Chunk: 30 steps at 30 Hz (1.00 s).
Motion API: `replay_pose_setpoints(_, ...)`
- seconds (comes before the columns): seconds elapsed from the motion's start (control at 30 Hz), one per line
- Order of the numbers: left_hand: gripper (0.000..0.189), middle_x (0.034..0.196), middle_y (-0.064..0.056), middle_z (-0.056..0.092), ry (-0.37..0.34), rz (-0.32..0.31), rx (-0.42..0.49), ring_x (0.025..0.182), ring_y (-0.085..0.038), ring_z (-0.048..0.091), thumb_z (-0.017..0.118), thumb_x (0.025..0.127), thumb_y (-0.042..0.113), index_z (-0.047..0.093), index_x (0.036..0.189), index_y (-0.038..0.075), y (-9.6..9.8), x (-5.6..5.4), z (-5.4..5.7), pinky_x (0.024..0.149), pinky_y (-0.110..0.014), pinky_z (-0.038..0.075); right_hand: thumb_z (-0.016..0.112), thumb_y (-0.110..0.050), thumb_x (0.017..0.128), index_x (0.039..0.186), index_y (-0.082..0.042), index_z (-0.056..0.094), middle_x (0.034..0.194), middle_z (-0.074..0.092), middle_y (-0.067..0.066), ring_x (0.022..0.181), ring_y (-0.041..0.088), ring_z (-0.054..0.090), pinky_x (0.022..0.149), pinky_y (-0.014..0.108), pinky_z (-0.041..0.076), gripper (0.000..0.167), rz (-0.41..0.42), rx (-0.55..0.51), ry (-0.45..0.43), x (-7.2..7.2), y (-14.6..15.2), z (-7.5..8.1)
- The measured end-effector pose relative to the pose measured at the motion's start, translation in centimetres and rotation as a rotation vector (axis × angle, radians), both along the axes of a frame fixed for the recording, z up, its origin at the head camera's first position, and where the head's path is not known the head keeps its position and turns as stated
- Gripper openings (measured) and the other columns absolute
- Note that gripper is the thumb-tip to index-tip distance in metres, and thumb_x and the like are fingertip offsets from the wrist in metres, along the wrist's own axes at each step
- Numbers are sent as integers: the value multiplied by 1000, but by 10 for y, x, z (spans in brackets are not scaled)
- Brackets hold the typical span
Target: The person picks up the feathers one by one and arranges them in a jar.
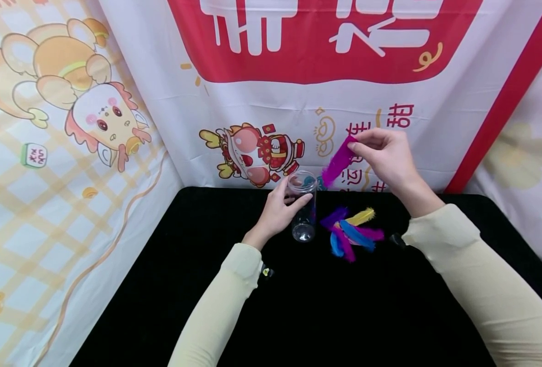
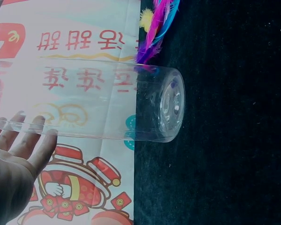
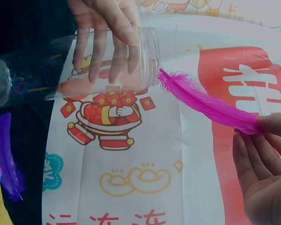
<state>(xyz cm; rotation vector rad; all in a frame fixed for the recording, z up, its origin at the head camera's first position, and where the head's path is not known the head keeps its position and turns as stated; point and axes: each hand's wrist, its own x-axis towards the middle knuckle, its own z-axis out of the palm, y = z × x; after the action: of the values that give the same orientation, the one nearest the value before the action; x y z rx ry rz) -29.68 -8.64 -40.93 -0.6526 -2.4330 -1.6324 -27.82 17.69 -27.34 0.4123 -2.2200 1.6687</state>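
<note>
My left hand [image 1: 276, 213] grips a tall clear jar [image 1: 304, 224] near its top, thumb on one side and fingers on the other. Its wide mouth is uncovered and faces up, and nothing shows inside. In the right wrist view a magenta feather [image 3: 208, 104] is pinched by one end between the thumb and fingers of my right hand [image 1: 387, 155]. The feather's fluffy free end hangs close beside the jar's rim [image 3: 152, 58]. A small pile of loose feathers [image 1: 354, 235], purple, yellow, blue and magenta, lies on the table to the right of the jar.
Black cloth covers the table [image 1: 298, 316]. Behind its far edge hangs a white printed backdrop [image 1: 160, 61] with red shapes and cartoon figures. A patterned sheet [image 1: 82, 214] hangs along the left side.
</note>
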Motion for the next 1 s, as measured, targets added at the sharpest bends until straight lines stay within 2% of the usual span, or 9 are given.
replay_pose_setpoints(0.23, 70, 147, -10, 53, 0, -9, 3, 125, -19, 61, 69, 98, 44, 41, 153, 12, 1, 0, 0, 101, -36, 54, 77, -21, 94, 109, -1, 77, 96, 78, -4, 90, 11, 72, 81, 19, 55, 25, 9, -5, 1, -2, -8, 4)
replay_pose_setpoints(0.43, 68, 146, -5, 54, -12, -5, 4, 125, -17, 61, 69, 98, 46, 42, 153, 16, 0, 0, 1, 101, -37, 54, 76, -19, 94, 108, -1, 77, 97, 78, -2, 90, 12, 73, 83, 19, 56, 23, 20, -38, 29, -3, -17, 7)
replay_pose_setpoints(0.6, 66, 144, -10, 56, -8, -12, 11, 123, -20, 62, 71, 97, 43, 43, 151, 17, 1, 1, 2, 101, -40, 55, 77, -14, 94, 105, 2, 77, 94, 77, -1, 87, 11, 73, 80, 19, 57, 20, 32, -50, 60, -5, -25, 7)
replay_pose_setpoints(0.73, 69, 144, -12, 56, -11, -22, 11, 122, -20, 62, 70, 97, 45, 42, 152, 15, 1, 0, 2, 101, -40, 55, 77, -12, 93, 104, 3, 77, 92, 77, 0, 85, 10, 72, 76, 20, 56, 18, 41, -20, 79, -6, -29, 4)
replay_pose_setpoints(0.87, 72, 142, -8, 57, -8, -23, 9, 122, -18, 62, 70, 97, 47, 41, 153, 11, 0, 0, 2, 100, -39, 55, 76, -13, 94, 103, 1, 77, 93, 78, 2, 83, 10, 72, 72, 21, 55, 17, 47, 32, 92, -7, -30, 0)
replay_pose_setpoints(1.0, 71, 141, -7, 58, -6, -21, 10, 121, -17, 63, 70, 97, 47, 42, 152, 14, 0, -1, 2, 100, -40, 55, 76, -12, 94, 103, 0, 78, 94, 78, 4, 83, 11, 72, 72, 20, 56, 15, 64, 54, 104, -7, -32, -2)
